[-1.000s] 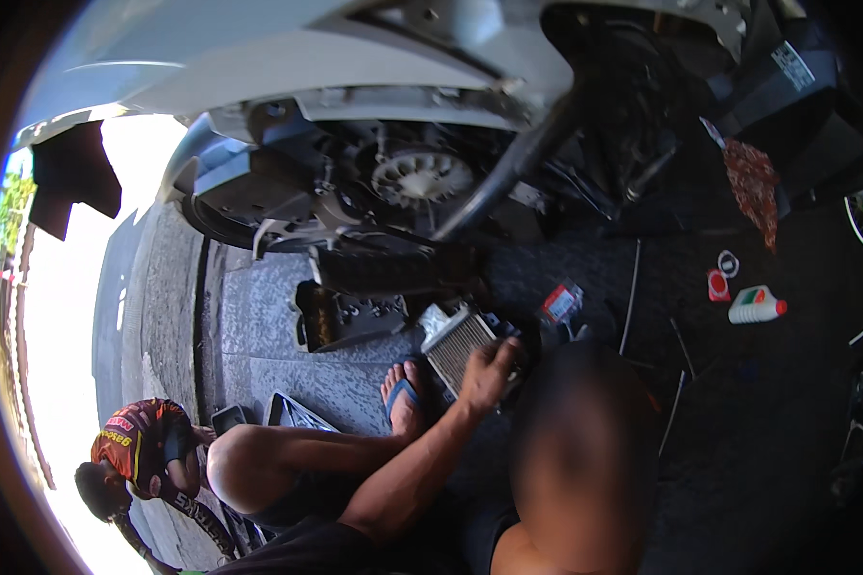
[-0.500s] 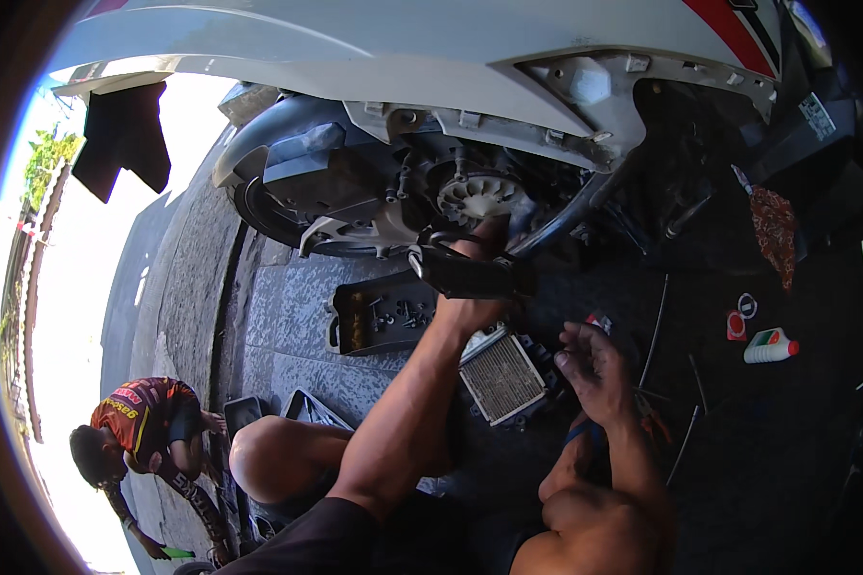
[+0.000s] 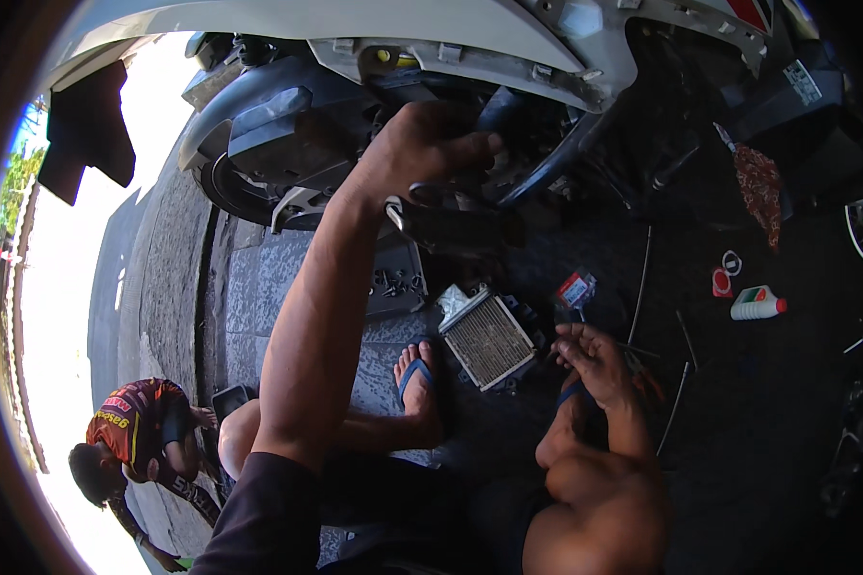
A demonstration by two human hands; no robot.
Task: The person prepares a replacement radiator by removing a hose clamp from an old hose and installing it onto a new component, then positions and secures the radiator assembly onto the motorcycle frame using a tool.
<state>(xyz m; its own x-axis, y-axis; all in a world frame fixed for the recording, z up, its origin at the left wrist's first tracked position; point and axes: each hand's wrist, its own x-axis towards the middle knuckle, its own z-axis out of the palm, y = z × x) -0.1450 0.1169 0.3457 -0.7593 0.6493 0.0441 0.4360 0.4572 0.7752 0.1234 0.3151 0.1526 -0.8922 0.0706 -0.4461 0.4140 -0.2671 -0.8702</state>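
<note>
My left hand (image 3: 427, 144) reaches into the exposed engine area under a scooter's white body panel (image 3: 479, 43). Its thumb stretches to the right, while the other fingers are hidden among dark parts. Just below that wrist sticks out a dark footrest (image 3: 451, 225). My right hand (image 3: 596, 364) hovers over my right foot with fingers curled together; something dark and thin may be at the fingertips, too small to name. Left of it, a small radiator (image 3: 490, 343) with a finned face lies on the ground. A black tray (image 3: 390, 305) with several bolts is partly covered by my left forearm.
A red and blue packet (image 3: 575, 289) lies beyond my right hand. Farther right are a white bottle (image 3: 758, 304) with a red cap, a red round item (image 3: 722, 282) and a hanging patterned cloth (image 3: 758, 192). Another person (image 3: 144, 431) crouches at the far left.
My left hand has moved up and left, from behind the footrest to above it. My right hand's fingers have drawn closer together. The view has shifted, uncovering my left foot.
</note>
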